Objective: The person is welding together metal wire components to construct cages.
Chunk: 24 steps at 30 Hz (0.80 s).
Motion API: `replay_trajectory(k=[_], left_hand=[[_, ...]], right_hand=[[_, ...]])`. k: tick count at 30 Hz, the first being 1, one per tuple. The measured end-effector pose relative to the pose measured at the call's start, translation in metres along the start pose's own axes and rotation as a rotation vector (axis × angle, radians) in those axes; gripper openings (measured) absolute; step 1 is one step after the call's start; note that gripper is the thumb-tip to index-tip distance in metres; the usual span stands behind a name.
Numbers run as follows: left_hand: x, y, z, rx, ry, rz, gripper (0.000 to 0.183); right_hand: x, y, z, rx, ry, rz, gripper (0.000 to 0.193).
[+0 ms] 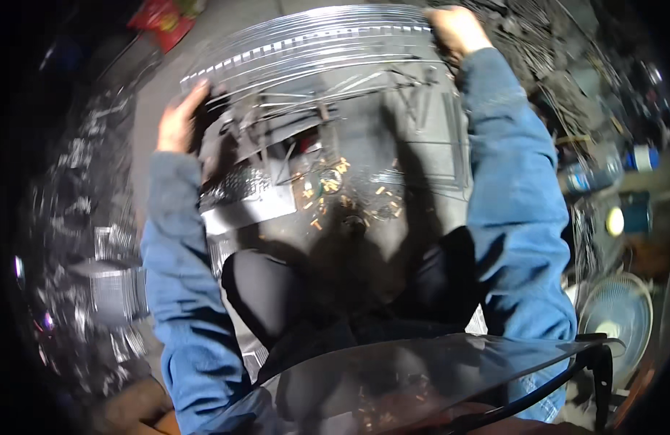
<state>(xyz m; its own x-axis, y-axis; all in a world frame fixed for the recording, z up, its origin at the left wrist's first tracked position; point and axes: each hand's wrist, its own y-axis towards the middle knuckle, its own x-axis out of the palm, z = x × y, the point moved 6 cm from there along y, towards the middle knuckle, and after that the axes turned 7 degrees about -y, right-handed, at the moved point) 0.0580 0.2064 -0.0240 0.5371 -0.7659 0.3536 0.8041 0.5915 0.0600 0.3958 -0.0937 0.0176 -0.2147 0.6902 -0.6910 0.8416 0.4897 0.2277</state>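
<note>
A wide panel of shiny parallel metal rods (313,43), which looks like a wire rack, is stretched between my two hands at the far side. My left hand (179,122) is closed on its left end, fingers partly in shadow. At the upper right, my right hand (458,30) wraps round the other end, set a little farther away. Below the panel, thin dark metal bars (327,105) stand or lie in a frame-like shape; whether they join the panel I cannot tell. Blue sleeves cover both my forearms.
Small tan stubs (327,185) litter the floor before my knees. A white-edged box (255,210) lies left of them. Metal wire pieces (121,293) are piled at left. On the right are a plastic bottle (592,174) and a fan (618,319). A clear visor (422,362) crosses the lower view.
</note>
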Motion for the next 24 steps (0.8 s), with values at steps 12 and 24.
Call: replay_trajectory(k=[12, 24], left_hand=[[0.009, 0.015, 0.008, 0.045, 0.239, 0.038, 0.038], [0.046, -0.08, -0.029, 0.12, 0.628, -0.003, 0.033]], right_hand=[[0.016, -0.009, 0.002, 0.176, 0.419, 0.126, 0.028], [-0.02, -0.104, -0.051, -0.221, -0.08, 0.616, 0.048]])
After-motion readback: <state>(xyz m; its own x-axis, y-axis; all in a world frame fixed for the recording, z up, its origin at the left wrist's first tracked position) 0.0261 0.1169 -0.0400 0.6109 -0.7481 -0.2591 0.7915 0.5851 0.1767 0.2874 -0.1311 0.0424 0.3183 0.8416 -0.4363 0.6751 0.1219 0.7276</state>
